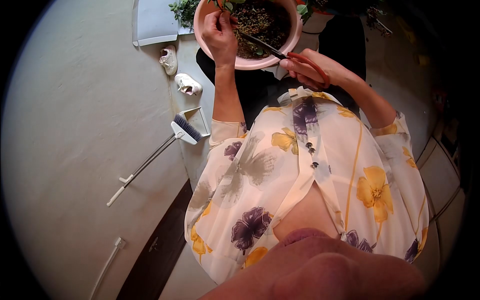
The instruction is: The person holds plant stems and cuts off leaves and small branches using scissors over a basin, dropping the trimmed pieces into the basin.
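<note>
My left hand [220, 37] is closed in a pinch over the left side of a pink plant pot [250, 64]. Between its fingertips is a thin plant stem with green leaves [228, 5], partly cut off by the top of the view. My right hand [312, 69] grips scissors [320, 71] by their red handles. Their dark blades reach over the pot's near rim, pointing toward my left hand. Inside the pot lies dark, crumbly soil [262, 22] with a small green leaf near the blades.
Leafy cuttings [185, 12] lie beside a pale board [155, 22] left of the pot. Two white shoes [188, 84] stand on the floor. A broom [150, 159] and dustpan [199, 120] are to my left. More foliage [305, 10] shows right of the pot.
</note>
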A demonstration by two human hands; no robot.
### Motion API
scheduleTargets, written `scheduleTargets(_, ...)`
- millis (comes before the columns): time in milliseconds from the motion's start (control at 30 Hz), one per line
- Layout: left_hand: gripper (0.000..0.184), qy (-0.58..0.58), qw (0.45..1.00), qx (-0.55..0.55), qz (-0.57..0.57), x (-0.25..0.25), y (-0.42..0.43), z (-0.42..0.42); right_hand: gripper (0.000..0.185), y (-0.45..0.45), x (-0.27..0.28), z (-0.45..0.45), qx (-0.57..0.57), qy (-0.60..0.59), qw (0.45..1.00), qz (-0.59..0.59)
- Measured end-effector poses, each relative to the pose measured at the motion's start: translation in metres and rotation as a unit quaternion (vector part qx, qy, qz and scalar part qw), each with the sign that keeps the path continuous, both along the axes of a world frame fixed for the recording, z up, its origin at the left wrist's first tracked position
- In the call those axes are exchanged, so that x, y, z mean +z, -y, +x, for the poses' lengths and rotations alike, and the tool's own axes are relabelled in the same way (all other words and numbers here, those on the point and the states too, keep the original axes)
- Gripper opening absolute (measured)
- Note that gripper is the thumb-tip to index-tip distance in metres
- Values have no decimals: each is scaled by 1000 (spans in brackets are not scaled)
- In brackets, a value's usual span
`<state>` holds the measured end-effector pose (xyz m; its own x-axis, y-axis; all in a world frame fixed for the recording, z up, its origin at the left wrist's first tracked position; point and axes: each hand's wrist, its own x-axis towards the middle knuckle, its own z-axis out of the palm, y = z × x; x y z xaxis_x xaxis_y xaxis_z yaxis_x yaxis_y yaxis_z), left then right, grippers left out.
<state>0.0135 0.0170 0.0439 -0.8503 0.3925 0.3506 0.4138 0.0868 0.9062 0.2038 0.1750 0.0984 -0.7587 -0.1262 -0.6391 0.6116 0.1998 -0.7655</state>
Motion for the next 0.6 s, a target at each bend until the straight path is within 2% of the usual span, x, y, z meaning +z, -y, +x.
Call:
scheduleTargets(267,19,41,998,29,26,-5,0,0,60,0,-2,2,-48,10,997,-63)
scheduleTargets(600,21,52,998,-18,32,-10,2,0,60,-5,-3,-3,-29,7,999,-23)
